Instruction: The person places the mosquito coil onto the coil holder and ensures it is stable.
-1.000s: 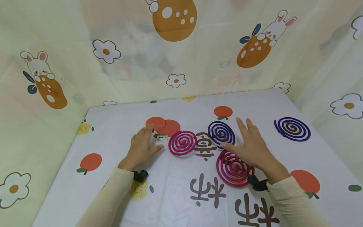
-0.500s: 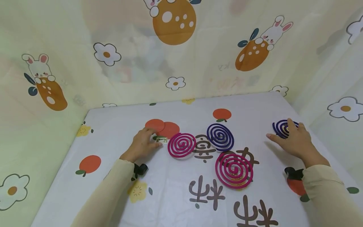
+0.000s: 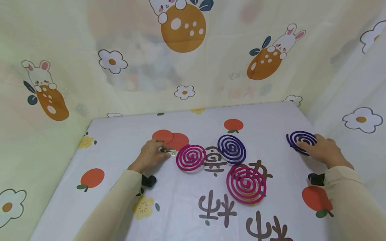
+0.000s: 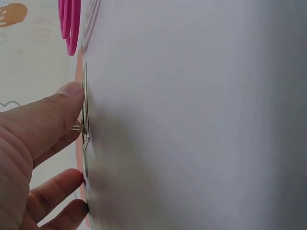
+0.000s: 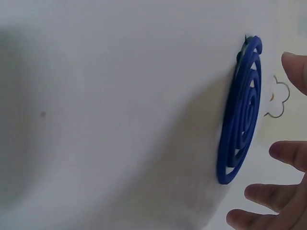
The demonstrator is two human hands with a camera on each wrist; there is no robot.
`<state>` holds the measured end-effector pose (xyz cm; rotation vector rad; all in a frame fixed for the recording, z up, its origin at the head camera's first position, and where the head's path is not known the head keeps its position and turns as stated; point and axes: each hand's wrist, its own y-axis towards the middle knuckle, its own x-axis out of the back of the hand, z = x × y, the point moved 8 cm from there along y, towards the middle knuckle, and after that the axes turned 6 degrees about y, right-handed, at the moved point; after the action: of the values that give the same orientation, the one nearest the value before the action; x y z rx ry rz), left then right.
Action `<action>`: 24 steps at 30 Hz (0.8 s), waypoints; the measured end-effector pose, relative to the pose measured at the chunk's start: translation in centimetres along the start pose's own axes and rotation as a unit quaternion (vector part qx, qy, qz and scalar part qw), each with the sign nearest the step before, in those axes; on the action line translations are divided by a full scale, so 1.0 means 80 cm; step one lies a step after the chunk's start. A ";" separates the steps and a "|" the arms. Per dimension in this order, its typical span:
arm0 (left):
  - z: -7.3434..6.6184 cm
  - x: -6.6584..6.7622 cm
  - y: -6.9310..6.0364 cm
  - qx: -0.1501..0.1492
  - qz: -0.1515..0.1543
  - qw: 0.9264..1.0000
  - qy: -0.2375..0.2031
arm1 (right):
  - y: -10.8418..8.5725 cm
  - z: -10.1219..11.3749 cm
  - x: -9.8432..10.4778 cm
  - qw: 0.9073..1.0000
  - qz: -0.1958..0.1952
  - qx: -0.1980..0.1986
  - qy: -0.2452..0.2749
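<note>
My left hand (image 3: pixel 149 154) is low over the left middle of the table, thumb and forefinger at a small metal coil stand (image 3: pixel 171 152). In the left wrist view, the thumb (image 4: pixel 60 108) and a finger pinch the thin stand (image 4: pixel 86 108), which lies flat on the cloth. My right hand (image 3: pixel 324 150) hovers at the right edge of a dark blue mosquito coil (image 3: pixel 297 147), thumb over it. From the right wrist, the fingers (image 5: pixel 271 196) look spread and apart from the blue coil (image 5: pixel 240 115).
Beside the stand lies a pink mosquito coil (image 3: pixel 191 158). Another dark blue coil (image 3: pixel 231 149) and a larger-looking pink coil (image 3: pixel 246 184) lie mid-table, their edges close together. A patterned curtain (image 3: pixel 144 83) rises behind the white printed tablecloth (image 3: pixel 181 207).
My right hand has moved right from the middle coils to the far right blue coil and lowered there. My left fingers have closed in on the metal stand, which is slightly turned.
</note>
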<state>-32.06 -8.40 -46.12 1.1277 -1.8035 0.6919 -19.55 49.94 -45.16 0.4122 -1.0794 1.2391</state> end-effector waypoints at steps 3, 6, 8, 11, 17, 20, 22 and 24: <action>-0.001 0.000 -0.001 -0.002 -0.002 1.000 -0.001 | 0.005 -0.006 -0.001 1.000 0.002 -0.004 0.000; -0.002 0.001 -0.001 -0.004 -0.005 1.000 -0.001 | 0.007 -0.011 -0.003 1.000 0.001 -0.015 0.006; -0.002 0.002 -0.002 -0.004 -0.005 1.000 -0.005 | 0.008 -0.014 -0.003 1.000 0.001 -0.024 0.008; -0.002 0.002 -0.002 -0.005 -0.005 1.000 -0.007 | 0.007 -0.015 -0.002 0.999 -0.001 -0.036 0.008; -0.001 0.004 -0.004 -0.010 -0.010 1.000 -0.007 | 0.010 -0.022 0.002 0.997 -0.007 -0.076 -0.012; 0.001 0.003 -0.007 -0.004 -0.005 1.000 -0.016 | 0.014 -0.029 0.002 0.995 -0.014 -0.099 -0.025; 0.001 0.002 -0.009 0.000 0.001 1.000 -0.020 | 0.016 -0.035 0.003 0.993 -0.020 -0.112 -0.027; 0.002 0.002 -0.013 0.004 0.006 1.000 -0.023 | 0.018 -0.038 0.003 0.992 -0.025 -0.120 -0.027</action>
<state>-31.23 -9.05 -46.04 1.1466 -1.8489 0.6857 -19.51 52.89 -46.81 0.2875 -1.2410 1.0437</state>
